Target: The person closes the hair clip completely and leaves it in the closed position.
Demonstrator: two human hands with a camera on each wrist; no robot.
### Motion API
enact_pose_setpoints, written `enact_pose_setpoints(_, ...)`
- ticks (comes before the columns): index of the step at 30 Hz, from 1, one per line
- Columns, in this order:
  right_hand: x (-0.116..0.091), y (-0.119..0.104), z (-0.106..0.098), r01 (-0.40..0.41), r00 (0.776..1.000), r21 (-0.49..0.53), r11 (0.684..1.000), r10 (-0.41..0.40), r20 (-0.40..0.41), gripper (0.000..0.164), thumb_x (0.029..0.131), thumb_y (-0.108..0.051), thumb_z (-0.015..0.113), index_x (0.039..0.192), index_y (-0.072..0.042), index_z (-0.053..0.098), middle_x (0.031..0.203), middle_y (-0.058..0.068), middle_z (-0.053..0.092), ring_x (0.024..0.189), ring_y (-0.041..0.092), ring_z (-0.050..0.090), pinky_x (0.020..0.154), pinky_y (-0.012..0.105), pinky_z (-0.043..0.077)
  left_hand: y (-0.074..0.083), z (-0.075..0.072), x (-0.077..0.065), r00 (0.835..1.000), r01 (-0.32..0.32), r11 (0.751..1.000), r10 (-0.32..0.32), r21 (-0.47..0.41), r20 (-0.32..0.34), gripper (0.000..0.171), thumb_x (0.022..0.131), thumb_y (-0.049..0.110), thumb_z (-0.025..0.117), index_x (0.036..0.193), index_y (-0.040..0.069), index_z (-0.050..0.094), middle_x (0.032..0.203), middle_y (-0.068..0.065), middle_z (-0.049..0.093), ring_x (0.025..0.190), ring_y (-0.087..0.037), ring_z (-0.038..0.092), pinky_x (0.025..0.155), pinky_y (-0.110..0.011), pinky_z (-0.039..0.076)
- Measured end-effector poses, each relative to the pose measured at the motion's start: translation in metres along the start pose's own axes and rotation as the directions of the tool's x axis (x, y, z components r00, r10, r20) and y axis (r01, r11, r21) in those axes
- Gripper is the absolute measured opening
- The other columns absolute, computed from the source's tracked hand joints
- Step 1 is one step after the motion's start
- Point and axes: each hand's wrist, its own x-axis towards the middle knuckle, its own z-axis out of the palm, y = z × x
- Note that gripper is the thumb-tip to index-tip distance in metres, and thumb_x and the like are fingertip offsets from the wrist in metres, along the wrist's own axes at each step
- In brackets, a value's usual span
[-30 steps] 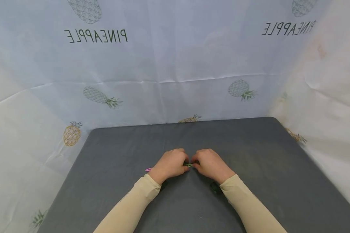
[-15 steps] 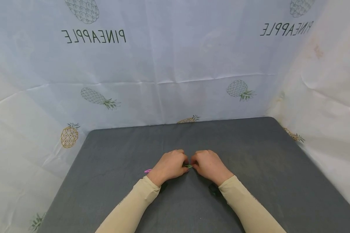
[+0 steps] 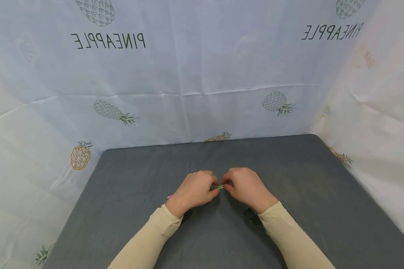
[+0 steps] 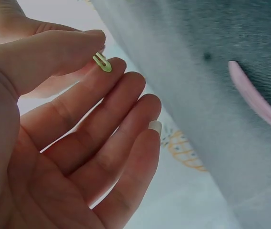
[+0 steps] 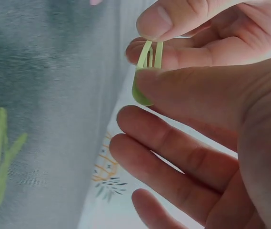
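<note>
Between my two hands is a light green snap hair clip [image 5: 141, 91], its narrow prongs spread around a thin middle strip. My left hand [image 3: 196, 189] pinches the prong end between thumb and forefinger; in the left wrist view only a small tip of the clip [image 4: 105, 67] shows past the thumb. From the other side my right hand [image 3: 248, 188] pinches the rounded end, the thumb covering part of it. The remaining fingers of both hands are loosely extended. A pink hair clip [image 4: 256, 98] lies on the table beyond my left hand.
Another green hair clip [image 5: 1, 167], its parts splayed apart, lies on the dark grey table [image 3: 289, 179]. A small dark item [image 3: 251, 216] shows beside the right wrist. White pineapple-print cloth [image 3: 202, 67] stands behind the table and along its sides.
Both hands have risen slightly in the head view, with the green hair clip still pinched between them. The right wrist has shifted a little to the right.
</note>
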Motion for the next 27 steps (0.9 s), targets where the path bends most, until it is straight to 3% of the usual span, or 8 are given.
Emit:
enact_pose_setpoints(6, -0.004, -0.003, -0.012, 0.017, 1.0, 0.021, 1.0, -0.017, -0.01, 0.012, 0.089, -0.011, 0.089, 0.098, -0.018, 0.085, 0.09, -0.006, 0.074, 0.077, 0.012, 0.07, 0.069, 0.029, 0.058, 0.007, -0.01, -0.003, 0.999, -0.023, 0.999, 0.024, 0.024, -0.038, 0.011, 0.1, 0.025, 0.079, 0.106, 0.018, 0.085, 0.1, 0.0, 0.078, 0.075, -0.009, 0.068, 0.065, -0.025, 0.055)
enact_pose_setpoints(13, -0.006, -0.004, -0.019, 0.059, 0.998, 0.032, 0.998, -0.058, -0.021, 0.013, 0.088, -0.009, 0.089, 0.097, -0.017, 0.085, 0.089, -0.005, 0.073, 0.075, 0.011, 0.069, 0.069, 0.026, 0.057, 0.01, -0.022, -0.006, 0.999, -0.02, 1.0, 0.02, 0.019, -0.039, 0.011, 0.099, 0.024, 0.079, 0.106, 0.018, 0.085, 0.1, 0.002, 0.079, 0.078, -0.01, 0.07, 0.066, -0.026, 0.056)
enact_pose_setpoints(27, -0.005, -0.003, -0.018, 0.11, 0.994, 0.039, 0.993, -0.11, -0.002, 0.013, 0.091, -0.005, 0.085, 0.097, -0.016, 0.083, 0.088, -0.005, 0.073, 0.07, 0.006, 0.063, 0.066, 0.023, 0.053, 0.009, -0.023, -0.008, 1.0, -0.018, 1.0, 0.018, -0.013, -0.016, 0.007, 0.098, 0.021, 0.08, 0.102, 0.019, 0.085, 0.098, 0.005, 0.077, 0.075, -0.008, 0.066, 0.065, -0.024, 0.053)
